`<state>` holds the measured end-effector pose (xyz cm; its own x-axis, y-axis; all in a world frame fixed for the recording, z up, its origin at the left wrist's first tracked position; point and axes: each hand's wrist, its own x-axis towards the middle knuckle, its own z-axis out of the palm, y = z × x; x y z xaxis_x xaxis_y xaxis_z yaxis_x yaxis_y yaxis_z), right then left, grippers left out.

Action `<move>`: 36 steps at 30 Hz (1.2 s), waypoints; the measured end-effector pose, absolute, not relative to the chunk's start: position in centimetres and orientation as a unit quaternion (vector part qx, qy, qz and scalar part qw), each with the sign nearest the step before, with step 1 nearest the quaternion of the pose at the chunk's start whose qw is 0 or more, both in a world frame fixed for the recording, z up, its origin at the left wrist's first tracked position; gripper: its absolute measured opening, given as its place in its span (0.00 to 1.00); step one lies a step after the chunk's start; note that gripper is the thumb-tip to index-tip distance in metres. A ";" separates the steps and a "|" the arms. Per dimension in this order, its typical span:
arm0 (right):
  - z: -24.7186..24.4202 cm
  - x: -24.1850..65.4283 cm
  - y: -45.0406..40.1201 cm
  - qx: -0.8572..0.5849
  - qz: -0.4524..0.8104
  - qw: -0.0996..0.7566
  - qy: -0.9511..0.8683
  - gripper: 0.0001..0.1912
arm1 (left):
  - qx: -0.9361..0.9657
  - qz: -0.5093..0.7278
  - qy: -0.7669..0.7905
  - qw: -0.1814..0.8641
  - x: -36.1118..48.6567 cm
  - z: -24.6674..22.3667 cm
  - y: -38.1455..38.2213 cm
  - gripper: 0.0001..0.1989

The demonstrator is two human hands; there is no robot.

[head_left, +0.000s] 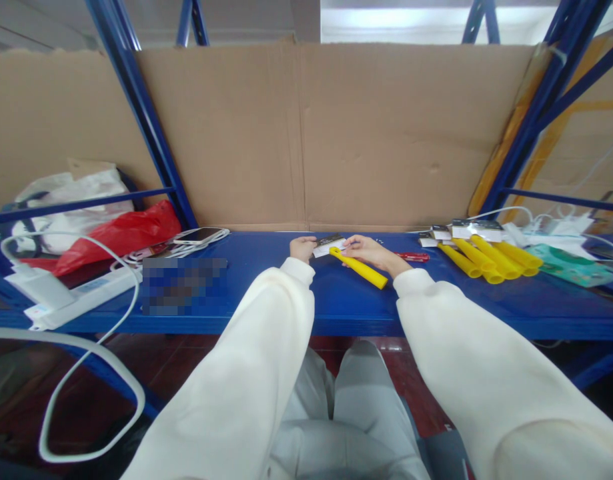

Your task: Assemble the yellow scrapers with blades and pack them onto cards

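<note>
In the head view, both my hands hold a yellow-handled tool [363,271] above the blue tabletop. Its flat black-and-white head [326,247] resembles a boxed or sleeved scraper blade, but I cannot tell exactly. My left hand [303,249] is closed on the left end of that head. With fingers pinched, my right hand [369,252] grips the right side, where the handle meets the head; its fingers partly hide the join. The handle slants down to the right. Just right of my right hand lies a red tool [412,257], its kind too small to make out.
Several similar yellow-handled tools [479,257] lie piled at the right, beside a green packet [569,267]. At left are a white power strip [89,297], a phone [201,235] with cables and a red bag [123,237]. A cardboard sheet [306,133] stands behind the blue table [266,293].
</note>
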<state>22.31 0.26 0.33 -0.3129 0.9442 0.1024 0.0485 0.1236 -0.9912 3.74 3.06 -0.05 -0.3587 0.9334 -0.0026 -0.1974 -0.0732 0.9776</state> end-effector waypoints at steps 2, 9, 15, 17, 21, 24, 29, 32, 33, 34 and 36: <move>0.4 22.3 0.2 -0.404 0.520 0.423 -0.623 0.18 | 0.355 0.635 0.513 0.456 3.8 0.0 3.0 0.10; 0.1 22.0 0.3 -0.397 0.503 0.418 -0.644 0.18 | 0.362 0.605 0.512 0.490 3.8 0.2 2.7 0.11; 0.3 21.8 -0.2 -0.404 0.474 0.410 -0.666 0.16 | 0.367 0.600 0.508 0.497 3.9 0.4 2.5 0.13; 0.4 21.8 -0.3 -0.400 0.470 0.405 -0.674 0.15 | 0.367 0.602 0.507 0.496 3.9 0.4 2.5 0.13; 0.3 21.9 -0.2 -0.385 0.471 0.397 -0.688 0.16 | 0.362 0.611 0.505 0.490 3.8 0.2 2.7 0.12; 0.1 21.9 0.0 -0.368 0.470 0.387 -0.703 0.18 | 0.362 0.613 0.500 0.493 3.8 0.2 2.7 0.11; 0.1 21.7 -0.1 -0.367 0.439 0.388 -0.722 0.14 | 0.358 0.624 0.490 0.492 3.9 0.4 2.3 0.11; 0.2 21.5 0.0 -0.381 0.423 0.388 -0.725 0.15 | 0.352 0.635 0.478 0.494 4.1 0.8 1.9 0.09; 0.1 21.4 0.0 -0.387 0.419 0.388 -0.724 0.15 | 0.350 0.638 0.472 0.497 4.2 0.9 1.8 0.08; 0.1 21.4 0.1 -0.391 0.417 0.388 -0.723 0.16 | 0.349 0.640 0.467 0.500 4.2 1.0 1.7 0.07; 0.1 21.3 0.3 -0.396 0.415 0.389 -0.721 0.16 | 0.346 0.644 0.455 0.508 4.4 1.2 1.5 0.06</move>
